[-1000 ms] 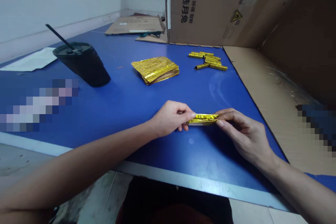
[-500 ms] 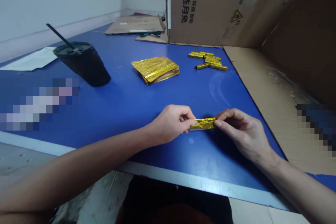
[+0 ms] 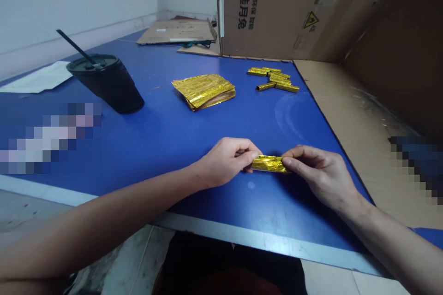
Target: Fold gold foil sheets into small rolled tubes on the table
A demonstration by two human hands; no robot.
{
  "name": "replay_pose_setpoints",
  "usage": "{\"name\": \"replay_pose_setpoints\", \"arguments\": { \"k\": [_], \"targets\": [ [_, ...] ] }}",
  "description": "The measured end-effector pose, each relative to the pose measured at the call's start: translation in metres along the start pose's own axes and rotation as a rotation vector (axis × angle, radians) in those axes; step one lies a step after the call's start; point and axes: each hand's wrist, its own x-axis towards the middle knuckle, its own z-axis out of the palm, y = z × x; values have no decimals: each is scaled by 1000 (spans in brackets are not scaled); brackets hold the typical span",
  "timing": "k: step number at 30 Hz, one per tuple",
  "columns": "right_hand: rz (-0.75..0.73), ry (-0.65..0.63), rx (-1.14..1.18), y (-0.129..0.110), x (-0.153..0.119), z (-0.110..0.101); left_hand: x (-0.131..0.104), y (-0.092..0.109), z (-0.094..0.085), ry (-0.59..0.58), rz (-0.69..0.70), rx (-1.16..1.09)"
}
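Note:
Between my two hands stretches a narrow folded strip of gold foil paper (image 3: 269, 163), low over the blue table. My left hand (image 3: 228, 160) pinches its left end between thumb and fingers. The right end is gripped by my right hand (image 3: 316, 166), with the thumb on the near side. My fingertips cover both ends of the strip. Farther back lies a stack of flat gold foil sheets (image 3: 204, 90). To its right, several small rolled or folded gold pieces (image 3: 278, 80) rest in a loose pile.
A black tumbler with a straw (image 3: 110, 84) stands at the left on the blue table (image 3: 155, 138), near a white sheet (image 3: 38, 77). A big cardboard panel (image 3: 273, 9) rises behind. Cardboard (image 3: 349, 133) also covers the right side, and flattened cardboard (image 3: 173, 32) lies at the back.
The gold foil strip has turned in my fingers; its near face now looks fuller and more rounded. Both hands stay in nearly the same place, still holding its ends.

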Motion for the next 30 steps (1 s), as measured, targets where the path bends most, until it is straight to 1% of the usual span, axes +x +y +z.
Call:
{"name": "replay_pose_setpoints", "arguments": {
  "k": [2, 4, 7, 12, 17, 22, 26, 30],
  "targets": [
    [18, 4, 3, 1, 0, 0, 0, 2, 0, -6, -4, -48],
    [35, -3, 5, 1, -1, 0, 0, 4, 1, -2, -38, -81],
    [39, -22, 2, 1, -2, 1, -1, 5, 4, 24, -76, -55],
    [-6, -61, -28, 2, -4, 3, 0, 1, 6, 99, -11, 16],
    [-115, -38, -95, 7, -6, 4, -1, -2, 7, 127, 21, 66],
    [-214, -140, -199, 4, -5, 4, -3, 0, 9, 144, 77, 183],
    [-235, -152, -221, 1, -6, 3, -4, 2, 10, 140, 102, 206],
    [-217, -145, -237, 0, -7, 2, -5, 2, 11, 90, 71, 152]
  ]
}}
